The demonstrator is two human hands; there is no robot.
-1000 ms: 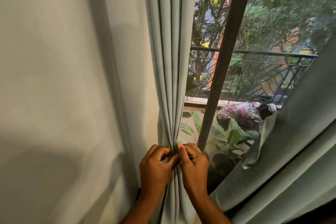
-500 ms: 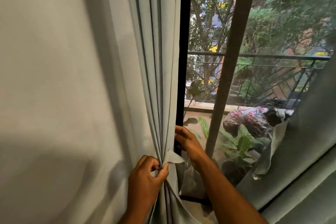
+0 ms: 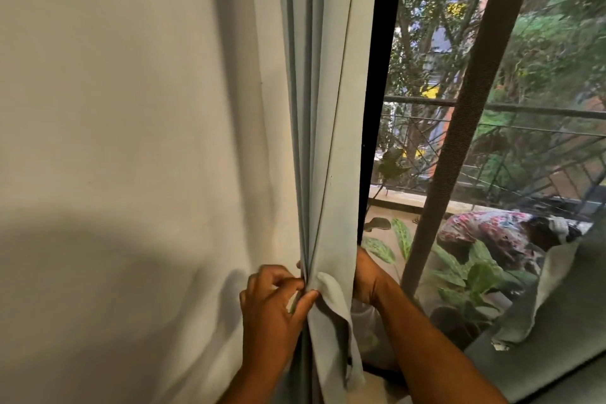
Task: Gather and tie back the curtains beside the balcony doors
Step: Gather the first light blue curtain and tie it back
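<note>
A pale grey-green curtain point(image 3: 328, 108) hangs in gathered folds beside the black door frame point(image 3: 377, 75). My left hand point(image 3: 272, 302) pinches the bunched folds low down, thumb and fingers curled on the cloth. My right hand point(image 3: 367, 275) reaches behind the curtain's right edge; its fingers are hidden by the fabric. A second curtain point(image 3: 557, 338) drapes diagonally across the lower right corner.
A plain pale wall point(image 3: 114, 141) fills the left. Behind the glass is a mesh screen with a dark post point(image 3: 459, 141), a balcony railing point(image 3: 524, 111), potted plants point(image 3: 465, 275) and a person in patterned clothes point(image 3: 492, 233) bending down.
The curtain bunch has shifted left, uncovering the black door frame. My right hand left the front of the folds and went behind the curtain's right edge; my left hand kept its pinch.
</note>
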